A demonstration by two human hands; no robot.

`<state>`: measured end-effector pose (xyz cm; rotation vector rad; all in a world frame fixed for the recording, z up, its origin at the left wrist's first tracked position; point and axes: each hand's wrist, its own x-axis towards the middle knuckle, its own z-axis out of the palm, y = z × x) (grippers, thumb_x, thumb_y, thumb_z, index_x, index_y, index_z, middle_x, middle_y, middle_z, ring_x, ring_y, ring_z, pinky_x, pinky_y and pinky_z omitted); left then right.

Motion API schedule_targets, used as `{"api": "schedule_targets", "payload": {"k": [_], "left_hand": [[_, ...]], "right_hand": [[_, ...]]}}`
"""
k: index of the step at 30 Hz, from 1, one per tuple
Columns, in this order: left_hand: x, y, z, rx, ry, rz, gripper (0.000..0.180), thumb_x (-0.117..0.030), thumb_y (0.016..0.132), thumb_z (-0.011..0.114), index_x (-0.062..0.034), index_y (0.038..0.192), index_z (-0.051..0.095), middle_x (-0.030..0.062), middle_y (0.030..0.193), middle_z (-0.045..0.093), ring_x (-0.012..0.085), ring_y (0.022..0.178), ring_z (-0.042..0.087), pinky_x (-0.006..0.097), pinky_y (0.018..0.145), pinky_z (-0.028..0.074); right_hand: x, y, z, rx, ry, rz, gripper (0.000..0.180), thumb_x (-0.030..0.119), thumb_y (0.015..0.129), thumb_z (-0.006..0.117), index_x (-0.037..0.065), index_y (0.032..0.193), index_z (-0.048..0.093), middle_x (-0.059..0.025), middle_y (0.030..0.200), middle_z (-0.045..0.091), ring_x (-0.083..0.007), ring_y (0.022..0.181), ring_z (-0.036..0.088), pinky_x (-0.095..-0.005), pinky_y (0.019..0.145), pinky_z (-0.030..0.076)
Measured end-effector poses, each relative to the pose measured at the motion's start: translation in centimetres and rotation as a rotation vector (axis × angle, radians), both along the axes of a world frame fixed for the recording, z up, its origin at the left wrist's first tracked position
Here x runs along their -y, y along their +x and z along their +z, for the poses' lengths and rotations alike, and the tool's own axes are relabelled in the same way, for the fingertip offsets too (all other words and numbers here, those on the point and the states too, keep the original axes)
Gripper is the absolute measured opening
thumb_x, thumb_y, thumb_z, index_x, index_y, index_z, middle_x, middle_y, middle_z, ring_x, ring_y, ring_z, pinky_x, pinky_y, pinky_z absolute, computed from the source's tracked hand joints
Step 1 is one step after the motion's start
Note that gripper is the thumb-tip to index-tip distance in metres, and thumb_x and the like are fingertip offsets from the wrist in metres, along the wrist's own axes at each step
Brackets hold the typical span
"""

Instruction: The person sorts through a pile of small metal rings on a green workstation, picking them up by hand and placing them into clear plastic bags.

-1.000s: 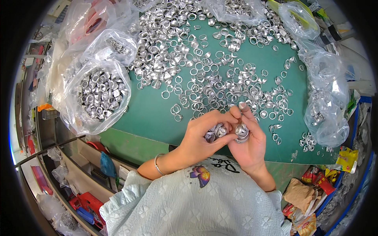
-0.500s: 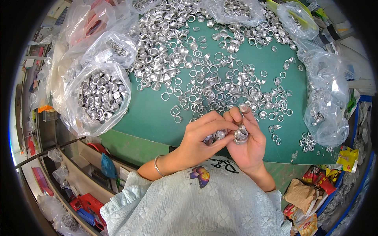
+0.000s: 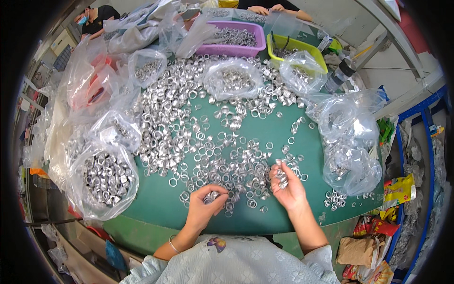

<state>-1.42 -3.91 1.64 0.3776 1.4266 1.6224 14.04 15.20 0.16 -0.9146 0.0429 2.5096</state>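
Silver rings [image 3: 241, 175] lie scattered over the green table [image 3: 189, 215], with a denser heap [image 3: 163, 142] at the far left. My left hand [image 3: 206, 206] is curled around several rings at the near edge of the scatter, its thumb and index finger together. My right hand [image 3: 289, 187] is held palm up to the right, with silver rings [image 3: 282, 179] gripped in its bent fingers. Fingers and palm hide some of the rings in both hands. The hands are apart from each other.
An open plastic bag [image 3: 108, 180] full of rings stands at left, and more clear bags [image 3: 352, 142] lie at right. Beyond the heap are a purple basket [image 3: 263, 38] and a yellow-green basket [image 3: 302, 45]. A small ring cluster [image 3: 335, 200] lies near right. Across the table, another person's hands [image 3: 267, 9] show.
My hands were together near my chest with rings between them; now they are apart, the left to the left, the right over the scatter's right side. The view has tilted up, showing the far baskets.
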Motion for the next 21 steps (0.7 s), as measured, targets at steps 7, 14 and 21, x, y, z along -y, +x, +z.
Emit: {"api": "schedule_targets", "payload": {"k": [7,14,21], "left_hand": [[0.2,-0.5,-0.9,0.084,0.003,0.065,0.008,0.003,0.082,0.060,0.0011,0.090,0.061,0.0041,0.062,0.055,0.0077,0.048,0.046,0.020,0.042,0.034],[-0.7,-0.8,-0.9,0.139,0.018,0.067,0.008,0.002,0.084,0.061,0.0017,0.092,0.062,0.0022,0.061,0.054,0.0060,0.047,0.044,0.020,0.043,0.032],[-1.2,-1.4,-1.3,0.165,-0.004,0.095,0.007,-0.001,0.084,0.061,0.0008,0.091,0.060,0.0047,0.063,0.055,0.0082,0.048,0.046,0.021,0.042,0.033]], "right_hand": [[-14.4,-4.7,2.8,-0.043,0.180,-0.244,0.017,0.011,0.093,0.045,-0.004,0.096,0.053,-0.0155,0.089,0.056,-0.0254,0.081,0.058,-0.0347,0.073,0.056],[-28.4,-10.7,5.5,0.118,0.397,-0.499,0.022,0.015,0.095,0.039,-0.004,0.105,0.044,-0.0184,0.101,0.047,-0.0283,0.086,0.052,-0.0388,0.074,0.052],[-30.4,-11.3,5.2,0.277,0.454,-0.443,0.027,0.013,0.092,0.045,-0.001,0.115,0.040,-0.0153,0.113,0.041,-0.0283,0.097,0.046,-0.0422,0.079,0.047]]}}
